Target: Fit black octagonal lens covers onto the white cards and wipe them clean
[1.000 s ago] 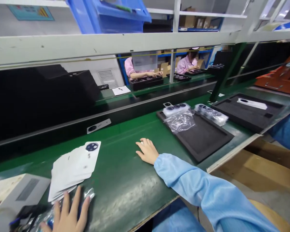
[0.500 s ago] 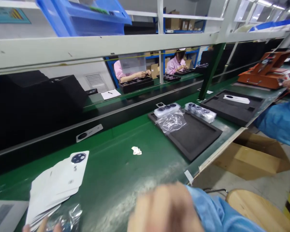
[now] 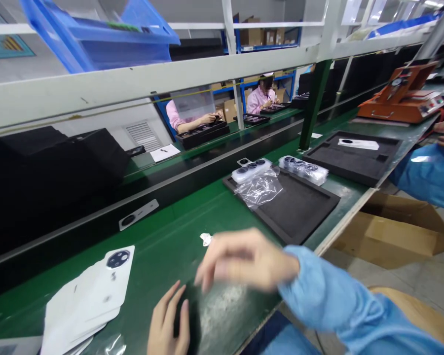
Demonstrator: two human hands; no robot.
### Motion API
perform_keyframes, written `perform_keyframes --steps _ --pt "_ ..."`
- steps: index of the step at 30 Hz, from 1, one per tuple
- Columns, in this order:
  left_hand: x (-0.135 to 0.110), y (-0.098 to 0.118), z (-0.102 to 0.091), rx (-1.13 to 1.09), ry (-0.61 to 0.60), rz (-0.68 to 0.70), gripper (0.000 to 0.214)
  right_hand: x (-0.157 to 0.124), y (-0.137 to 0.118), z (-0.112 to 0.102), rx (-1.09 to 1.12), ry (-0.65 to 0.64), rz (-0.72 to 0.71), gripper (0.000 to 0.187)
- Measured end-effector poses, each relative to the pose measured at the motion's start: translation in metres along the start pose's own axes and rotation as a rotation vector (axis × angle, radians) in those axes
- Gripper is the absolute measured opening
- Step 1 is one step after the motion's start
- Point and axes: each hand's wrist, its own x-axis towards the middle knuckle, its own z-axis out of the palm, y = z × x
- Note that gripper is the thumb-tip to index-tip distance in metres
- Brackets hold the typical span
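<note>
My left hand [image 3: 168, 323] is low in the middle of the head view, fingers apart and nothing seen in them. A dark patch on the green bench lies beside its fingers; shadow or object, I cannot tell. Above and to the right hovers my right hand [image 3: 240, 261], blurred by motion, its fingers bent downward; whether they hold anything is unclear. Just behind it rests a small crumpled white scrap [image 3: 206, 239]. Left of both hands is a fanned stack of white phone back covers [image 3: 85, 305], the top one with a round dark camera ring. Clear plastic film [image 3: 115, 345] lies beside the stack.
A black foam tray [image 3: 299, 207] carries bagged camera-ring parts [image 3: 252, 171]. Another black tray [image 3: 355, 162] lies farther right, near a co-worker's blue sleeve [image 3: 425, 172]. An orange press [image 3: 399, 98] stands beyond. A blue bin [image 3: 107, 39] sits on the overhead rail [image 3: 140, 74].
My left hand has left the plastic film beside the covers and moved right. My right hand has risen away from the bottom edge over the bench. The view has shifted slightly.
</note>
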Motion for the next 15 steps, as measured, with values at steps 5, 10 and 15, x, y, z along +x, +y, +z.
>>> perform_keyframes --steps 5,10,15 --pt "-0.005 -0.007 0.007 -0.051 0.052 0.125 0.026 0.029 0.058 -0.148 -0.349 0.621 0.277 0.029" --pt "-0.005 -0.009 0.011 -0.101 0.069 0.095 0.026 0.010 0.109 -0.218 -0.452 0.902 0.475 0.033" --pt "-0.005 -0.009 0.007 -0.063 0.005 0.089 0.026 -0.006 0.121 -0.241 -0.456 0.985 0.528 0.030"
